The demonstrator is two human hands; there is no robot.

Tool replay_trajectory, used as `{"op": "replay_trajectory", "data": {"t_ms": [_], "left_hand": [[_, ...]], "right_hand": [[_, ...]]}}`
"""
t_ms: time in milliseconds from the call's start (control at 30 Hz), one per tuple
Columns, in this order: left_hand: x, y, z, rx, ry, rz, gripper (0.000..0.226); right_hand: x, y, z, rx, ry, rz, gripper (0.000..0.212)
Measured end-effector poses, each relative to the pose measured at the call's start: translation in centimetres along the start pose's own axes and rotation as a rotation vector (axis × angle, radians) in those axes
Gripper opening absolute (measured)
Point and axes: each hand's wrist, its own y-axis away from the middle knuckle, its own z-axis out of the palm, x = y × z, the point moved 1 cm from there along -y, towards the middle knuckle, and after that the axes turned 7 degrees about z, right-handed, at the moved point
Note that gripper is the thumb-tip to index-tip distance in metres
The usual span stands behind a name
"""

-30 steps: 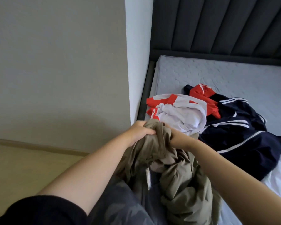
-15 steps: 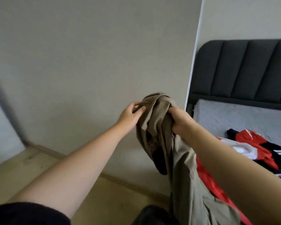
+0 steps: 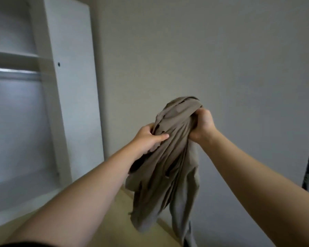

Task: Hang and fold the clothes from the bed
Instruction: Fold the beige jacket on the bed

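At frame left we are noting an open wardrobe [image 3: 66, 86] and its rail [image 3: 12, 73]. At centre, the left hand [image 3: 146, 138] is pinching and the right hand [image 3: 202, 125] is clenching a bunched khaki garment [image 3: 169, 157], which is dangling in mid-air. We are judging that the trailing ends could drag or snag, since the bundle is unsorted. The garment is looking thin, limp and crumpled.

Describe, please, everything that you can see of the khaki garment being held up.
The khaki garment is thin, matte woven-looking cloth, bunched and creased. It hangs in long folds in mid-air before a plain wall. The right hand grips its gathered top; the left hand holds a fold just below. Its type is unclear.
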Motion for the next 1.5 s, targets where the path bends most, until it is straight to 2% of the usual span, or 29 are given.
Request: {"op": "replay_trajectory", "data": {"t_ms": [133,233,333,367,433,533,600,667,733,800,833,900,933,1000,1067,1133,1200,1233,1300,1400,1500], "left_hand": [[0.7,1.1,-3.6,-0.057,-0.031,-0.01,0.014],[1.4,1.8,-4.9,-0.08,-0.06,-0.027,0.012],[2.1,2.5,-4.9,-0.029,0.114,-0.075,0.001],[2.3,2.5,-4.7,0.01,0.223,-0.083,0.007],[3.1,2.4,-3.9,0.057,0.374,-0.095,0.013],[3.9,1.9,-1.9,0.077,0.378,-0.068,0.014],[3.5,1.2,-0.6,0.117,0.196,-0.026,0.016],[2.4,0.5,-0.1,0.163,-0.202,0.043,0.022],[1.2,0.4,0.3,0.102,-0.521,0.051,0.013],[-0.4,0.7,0.9,0.015,-0.7,0.016,0.036],[-1.0,1.1,1.3,0.024,-0.762,0.022,0.043],[-2.0,1.8,2.2,0.106,-0.818,0.09,0.031],[-2.4,2.1,2.8,0.132,-0.794,0.101,0.021],[-3.3,2.7,3.8,0.07,-0.557,0.056,0.017],[-4.4,3.5,5.0,-0.094,-0.252,-0.053,0.019],[-6.3,4.7,6.0,-0.317,-0.206,-0.137,0.011],[-9.1,5.6,7.1,-0.435,-0.292,-0.186,0.05],[-10.4,6.0,7.7,-0.418,-0.326,-0.204,0.061],[-12.5,6.8,8.9,-0.305,-0.307,-0.229,0.064],[-13.5,7.5,10.6,-0.185,-0.141,-0.269,0.087],[-13.8,7.2,12.1,-0.203,0.016,-0.21,0.101]], "right_hand": [[1.5,0.3,-0.8,0.047,0.058,0.06,0.024],[2.2,0.9,-2.5,-0.029,0.163,0.158,0.032],[3.0,1.9,-4.0,-0.236,0.306,0.301,0.044],[3.3,2.2,-4.5,-0.272,0.365,0.342,0.044],[3.9,3.0,-5.3,-0.277,0.49,0.413,0.042],[4.7,4.1,-6.4,-0.303,0.616,0.481,0.04],[4.8,4.7,-6.5,-0.333,0.593,0.48,0.039],[4.6,5.1,-6.4,-0.321,0.488,0.444,0.037],[4.1,5.2,-6.3,-0.241,0.358,0.383,0.033],[3.3,4.9,-6.6,-0.143,0.258,0.298,0.036],[2.8,4.7,-6.7,-0.104,0.22,0.258,0.038],[2.0,4.4,-6.8,-0.046,0.15,0.209,0.041],[1.7,4.2,-6.8,-0.029,0.115,0.198,0.043],[1.2,4.0,-6.7,-0.015,0.053,0.183,0.049],[0.8,4.0,-6.7,-0.03,-0.005,0.172,0.056],[0.5,4.0,-6.6,-0.062,-0.066,0.156,0.061],[0.4,4.1,-6.4,-0.088,-0.1,0.137,0.059],[0.4,4.2,-6.3,-0.091,-0.106,0.13,0.056],[0.4,4.3,-6.1,-0.088,-0.109,0.127,0.05],[0.2,4.7,-6.0,-0.09,-0.071,0.118,0.044],[-0.2,4.9,-6.4,-0.046,0.032,0.093,0.037]]}}
